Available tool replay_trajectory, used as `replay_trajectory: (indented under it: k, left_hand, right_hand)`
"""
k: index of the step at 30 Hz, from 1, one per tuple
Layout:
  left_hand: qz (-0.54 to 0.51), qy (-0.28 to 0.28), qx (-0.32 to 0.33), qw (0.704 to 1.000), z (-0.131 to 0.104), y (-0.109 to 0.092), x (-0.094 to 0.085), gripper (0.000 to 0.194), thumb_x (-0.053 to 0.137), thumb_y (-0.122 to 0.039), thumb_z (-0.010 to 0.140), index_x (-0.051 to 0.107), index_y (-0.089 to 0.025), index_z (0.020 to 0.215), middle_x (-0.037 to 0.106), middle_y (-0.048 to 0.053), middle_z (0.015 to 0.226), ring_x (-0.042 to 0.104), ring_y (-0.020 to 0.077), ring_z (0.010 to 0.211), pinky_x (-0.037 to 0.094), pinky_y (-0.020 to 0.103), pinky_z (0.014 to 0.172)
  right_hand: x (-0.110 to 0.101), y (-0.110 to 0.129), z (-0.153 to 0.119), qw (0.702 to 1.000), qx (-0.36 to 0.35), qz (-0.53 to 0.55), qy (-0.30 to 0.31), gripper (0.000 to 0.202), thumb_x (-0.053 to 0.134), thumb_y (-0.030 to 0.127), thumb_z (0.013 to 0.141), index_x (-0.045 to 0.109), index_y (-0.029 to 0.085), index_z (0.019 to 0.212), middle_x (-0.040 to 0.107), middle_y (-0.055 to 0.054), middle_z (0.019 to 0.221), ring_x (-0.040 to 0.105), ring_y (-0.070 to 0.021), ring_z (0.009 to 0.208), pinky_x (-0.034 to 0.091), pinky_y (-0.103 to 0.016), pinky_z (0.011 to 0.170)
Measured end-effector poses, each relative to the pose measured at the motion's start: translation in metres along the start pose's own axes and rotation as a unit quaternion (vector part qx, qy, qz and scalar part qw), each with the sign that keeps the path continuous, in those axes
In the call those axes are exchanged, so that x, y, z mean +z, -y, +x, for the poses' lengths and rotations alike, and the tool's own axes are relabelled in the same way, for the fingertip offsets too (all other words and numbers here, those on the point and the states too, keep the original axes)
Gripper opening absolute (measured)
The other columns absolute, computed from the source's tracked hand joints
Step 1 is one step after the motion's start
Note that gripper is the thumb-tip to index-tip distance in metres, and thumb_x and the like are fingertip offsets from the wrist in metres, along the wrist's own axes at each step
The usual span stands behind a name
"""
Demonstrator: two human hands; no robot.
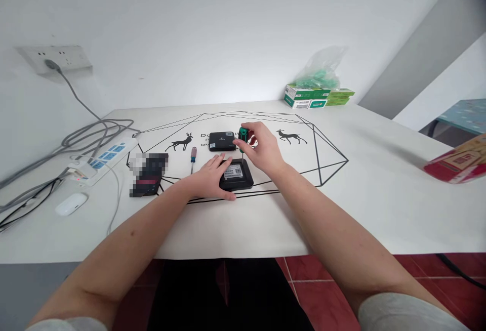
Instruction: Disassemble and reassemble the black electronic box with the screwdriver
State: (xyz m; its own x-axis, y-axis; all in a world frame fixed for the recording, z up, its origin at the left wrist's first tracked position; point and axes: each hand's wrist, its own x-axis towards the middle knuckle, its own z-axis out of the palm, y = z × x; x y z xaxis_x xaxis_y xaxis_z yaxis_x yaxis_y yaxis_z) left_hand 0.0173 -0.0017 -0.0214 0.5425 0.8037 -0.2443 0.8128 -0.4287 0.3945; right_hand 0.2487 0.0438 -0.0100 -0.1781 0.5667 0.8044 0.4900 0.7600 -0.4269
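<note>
A black square device (243,179) with a white label lies on the white table mat. My left hand (209,178) rests on its left side, fingers spread. In my right hand (261,148) is a green and black screwdriver (243,137), held upright by the handle, its shaft pointing down at the back edge of the device. Just behind sits a second black box (222,141), flat on the mat. A second screwdriver (193,156), with a reddish and blue handle, lies left of the boxes. Whether the held screwdriver's tip sits in a screw is too small to tell.
At the left are a power strip (108,156), grey cables, a white case (71,204) and a partly pixelated dark object (152,181). Green and white boxes (307,93) stand at the back right. A red package (457,161) is at the far right.
</note>
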Motion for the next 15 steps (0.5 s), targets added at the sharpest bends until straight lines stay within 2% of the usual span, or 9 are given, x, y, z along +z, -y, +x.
replay_trajectory:
  k: [3,7,11,15]
  left_hand:
    - [0.010,-0.012,-0.006,1.000,-0.0022,0.0029,0.0009,0.148,0.069,-0.097,0.078,-0.001,-0.021,0.184,-0.014,0.017,0.189,-0.006,0.0464,0.176,0.015,0.059,0.141]
    - [0.020,-0.011,-0.016,1.000,-0.0015,0.0029,0.0017,0.147,0.068,-0.095,0.079,0.000,-0.017,0.183,-0.012,0.018,0.189,-0.003,0.0435,0.176,0.016,0.056,0.142]
    - [0.024,0.005,-0.017,1.000,-0.0029,0.0025,-0.0017,0.144,0.068,-0.090,0.081,-0.003,-0.017,0.183,-0.013,0.015,0.189,-0.003,0.0398,0.177,0.017,0.053,0.142]
    - [0.034,0.001,-0.026,0.999,-0.0055,0.0020,-0.0036,0.148,0.069,-0.089,0.080,-0.008,-0.015,0.182,-0.015,0.017,0.189,-0.005,0.0406,0.177,0.017,0.053,0.142]
  right_hand:
    - [0.0009,-0.0008,0.0023,0.999,-0.008,0.031,-0.025,0.031,0.077,0.049,0.100,0.066,0.027,0.119,0.071,-0.008,0.113,0.067,-0.0219,0.086,0.061,-0.039,0.069]
    - [0.0032,-0.0010,0.0054,0.995,0.033,0.070,-0.060,0.027,0.081,0.044,0.096,0.066,0.028,0.111,0.067,-0.004,0.105,0.064,-0.0199,0.085,0.058,-0.036,0.067]
    - [0.0048,-0.0003,0.0059,0.992,0.053,0.101,-0.061,0.019,0.076,0.038,0.096,0.068,0.027,0.111,0.071,-0.003,0.104,0.066,-0.0195,0.086,0.059,-0.037,0.072]
    - [0.0045,0.0010,0.0046,0.989,0.054,0.125,-0.055,0.017,0.065,0.036,0.100,0.071,0.027,0.113,0.077,-0.005,0.109,0.072,-0.0210,0.093,0.061,-0.039,0.078]
